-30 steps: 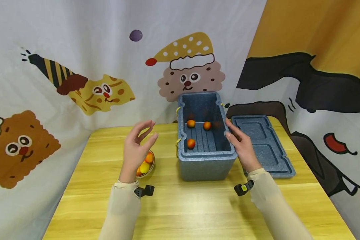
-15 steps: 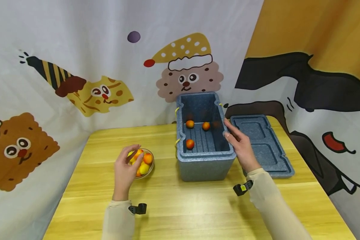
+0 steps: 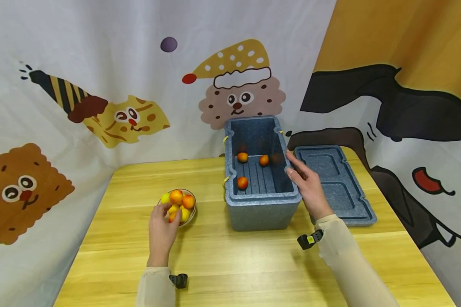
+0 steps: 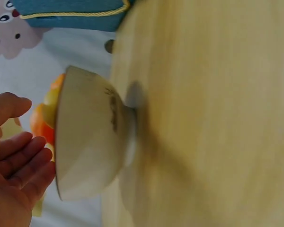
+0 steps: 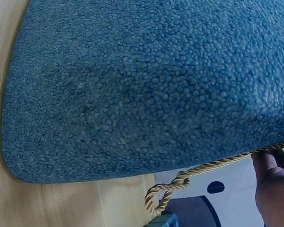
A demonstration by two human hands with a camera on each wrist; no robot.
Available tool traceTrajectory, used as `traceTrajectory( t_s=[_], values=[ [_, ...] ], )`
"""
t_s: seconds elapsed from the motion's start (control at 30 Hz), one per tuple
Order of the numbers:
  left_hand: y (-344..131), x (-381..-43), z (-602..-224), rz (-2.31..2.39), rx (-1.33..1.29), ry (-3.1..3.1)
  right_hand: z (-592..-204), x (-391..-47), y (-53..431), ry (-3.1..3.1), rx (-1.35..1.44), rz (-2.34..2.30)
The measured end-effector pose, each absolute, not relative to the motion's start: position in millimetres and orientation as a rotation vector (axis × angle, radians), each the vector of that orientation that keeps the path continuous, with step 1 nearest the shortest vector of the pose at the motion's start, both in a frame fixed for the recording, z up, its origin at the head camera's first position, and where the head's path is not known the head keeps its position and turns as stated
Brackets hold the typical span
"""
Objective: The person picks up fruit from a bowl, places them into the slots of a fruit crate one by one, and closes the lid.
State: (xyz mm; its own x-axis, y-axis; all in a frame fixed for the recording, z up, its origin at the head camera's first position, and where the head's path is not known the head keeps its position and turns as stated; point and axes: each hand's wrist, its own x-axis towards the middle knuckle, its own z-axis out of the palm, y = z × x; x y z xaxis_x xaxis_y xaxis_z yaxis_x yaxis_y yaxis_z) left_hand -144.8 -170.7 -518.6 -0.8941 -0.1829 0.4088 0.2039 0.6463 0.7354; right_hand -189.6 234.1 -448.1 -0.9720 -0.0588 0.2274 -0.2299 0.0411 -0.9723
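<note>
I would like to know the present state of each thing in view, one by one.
Box: upright, uncovered, three fruits inside
Lid: off, lying flat on the table
Bowl: upright, filled with fruit
Rope: running along the box's side, partly looped
Left hand: at the bowl, contact with fruit unclear
Right hand: touching the box's side

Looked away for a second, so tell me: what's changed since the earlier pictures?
The left hand came back toward the person and down to the fruit in the bowl; no grip on it shows. Stayed as they were: the right hand against the box, the three fruits inside and the lid.
</note>
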Motion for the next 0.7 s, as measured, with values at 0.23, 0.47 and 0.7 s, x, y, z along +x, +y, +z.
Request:
traceTrajectory(
  t_s=[0.23,0.47,0.7],
  values=[
    [-173,-141,-530,-1.173,0.033,-2.453,-448,-189,234,-2.168,0.304,2.076],
    [-172,-141,-531,-1.202,-0.008,-2.460,-448,-189,234,-2.171,0.300,2.071],
    [-173,-142,-529,-1.162,-0.069,-2.574,-447,-189,233,-2.157,0.299,2.084]
  ],
)
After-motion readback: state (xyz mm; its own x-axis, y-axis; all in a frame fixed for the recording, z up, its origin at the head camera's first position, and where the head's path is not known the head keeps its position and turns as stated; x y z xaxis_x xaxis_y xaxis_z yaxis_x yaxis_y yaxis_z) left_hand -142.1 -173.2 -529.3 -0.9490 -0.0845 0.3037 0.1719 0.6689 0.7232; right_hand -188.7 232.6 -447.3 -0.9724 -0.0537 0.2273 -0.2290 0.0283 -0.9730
